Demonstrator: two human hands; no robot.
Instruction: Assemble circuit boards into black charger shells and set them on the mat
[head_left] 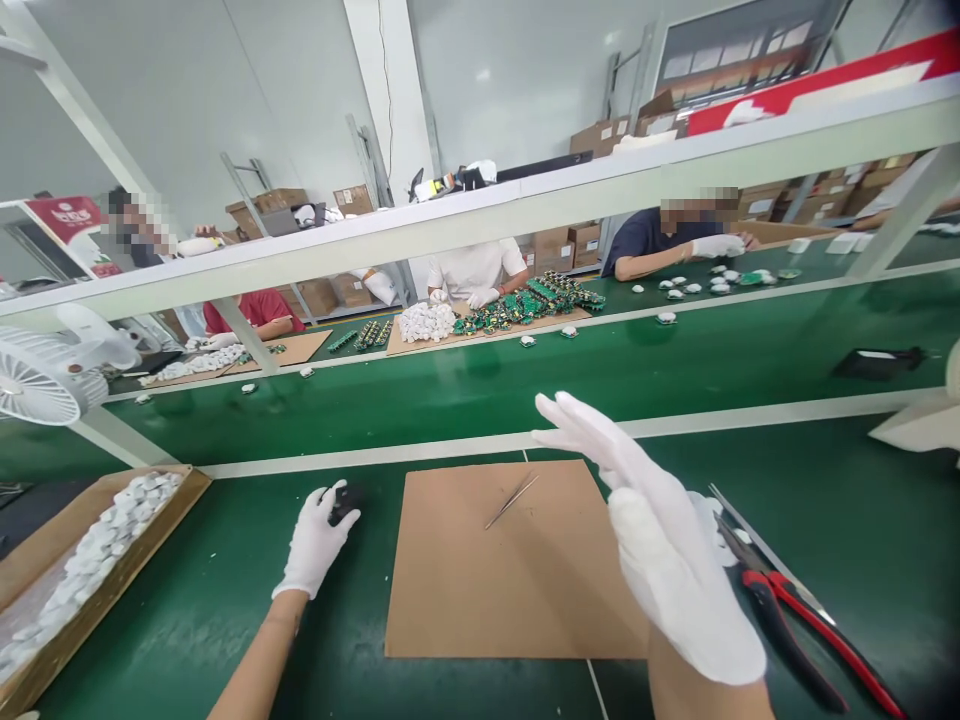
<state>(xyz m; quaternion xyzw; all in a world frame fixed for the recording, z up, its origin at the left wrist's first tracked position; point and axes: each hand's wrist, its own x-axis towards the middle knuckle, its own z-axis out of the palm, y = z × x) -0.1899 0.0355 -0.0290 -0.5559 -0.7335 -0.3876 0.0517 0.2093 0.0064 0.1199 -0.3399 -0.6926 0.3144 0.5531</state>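
Observation:
My left hand (315, 540), in a white glove, rests on the green bench with its fingers closed over a small black object (347, 497). My right hand (645, 520), also gloved, is raised above the bench with its fingers stretched out and apart, holding nothing. Between the hands lies a brown cardboard sheet (480, 590) with metal tweezers (511, 500) on its far part. Red-handled cutters (810, 625) lie just right of my right hand.
A cardboard tray (45, 545) of several small white parts sits at the left. A green conveyor belt (487, 385) carries white parts. Across it, other people work at piles of green circuit boards (525, 300) and white parts (425, 322). A white fan (45, 375) stands far left.

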